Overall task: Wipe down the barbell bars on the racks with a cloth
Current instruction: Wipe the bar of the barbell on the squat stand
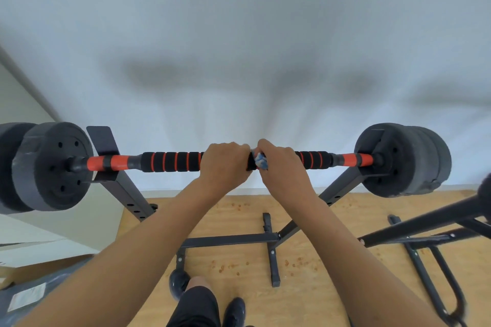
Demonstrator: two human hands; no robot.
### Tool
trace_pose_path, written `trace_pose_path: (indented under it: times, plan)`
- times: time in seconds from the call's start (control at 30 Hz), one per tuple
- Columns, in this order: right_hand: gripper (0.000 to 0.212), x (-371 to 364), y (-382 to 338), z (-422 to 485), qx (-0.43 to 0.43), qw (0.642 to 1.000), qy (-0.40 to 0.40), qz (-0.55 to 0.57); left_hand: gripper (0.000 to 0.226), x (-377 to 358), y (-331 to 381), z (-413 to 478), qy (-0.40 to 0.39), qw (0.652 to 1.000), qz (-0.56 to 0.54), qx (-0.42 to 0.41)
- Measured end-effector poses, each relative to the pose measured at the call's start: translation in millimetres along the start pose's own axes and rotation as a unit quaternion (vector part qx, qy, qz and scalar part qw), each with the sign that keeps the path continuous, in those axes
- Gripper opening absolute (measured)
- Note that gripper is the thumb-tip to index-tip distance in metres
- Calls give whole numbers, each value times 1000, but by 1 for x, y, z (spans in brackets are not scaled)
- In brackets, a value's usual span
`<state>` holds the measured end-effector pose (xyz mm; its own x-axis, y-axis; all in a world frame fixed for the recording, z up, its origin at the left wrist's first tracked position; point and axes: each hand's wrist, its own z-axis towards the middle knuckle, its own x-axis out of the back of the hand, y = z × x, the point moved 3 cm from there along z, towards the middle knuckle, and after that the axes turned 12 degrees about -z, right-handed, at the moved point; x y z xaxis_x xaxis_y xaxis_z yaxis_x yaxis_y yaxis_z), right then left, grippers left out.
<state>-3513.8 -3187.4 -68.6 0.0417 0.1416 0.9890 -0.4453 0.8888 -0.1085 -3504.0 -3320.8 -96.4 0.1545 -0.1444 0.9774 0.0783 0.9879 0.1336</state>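
Note:
A barbell bar (170,161) with black foam and orange rings lies across a black rack (125,188), with dark weight plates (50,167) at the left end and more plates (406,159) at the right. My left hand (225,160) grips the bar's middle from above. Right beside it, my right hand (281,167) holds a blue and white cloth (261,160) wrapped against the bar. Only a small bunch of the cloth shows between the hands.
A white wall stands close behind the bar. The rack's base (231,240) crosses the wooden floor below, near my shoes (235,310). A second black bar and frame (425,223) reach in from the right. Cardboard and a dark bag (39,284) lie at the lower left.

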Motion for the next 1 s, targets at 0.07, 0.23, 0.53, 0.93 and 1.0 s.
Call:
trace_pose_path:
  times: [0.07,0.23,0.53,0.93,1.0]
  plan:
    - [21,1,1,-7,-2,1000,-3,0,32,-2,0,11,-39,999,-5,10]
    - [22,3,-8,-15,7,999,7,-49,28,7,-12,34,-368,882,-280,94]
    - [27,6,-3,-2,-13,1000,-7,-12,20,4,6,12,-44,999,-1,-10]
    - [25,13,-3,-8,-4,998,-49,-29,38,25,-8,32,-329,886,-321,63]
    - [27,17,-1,-3,-13,999,-40,-14,52,25,-4,25,-178,968,-174,40]
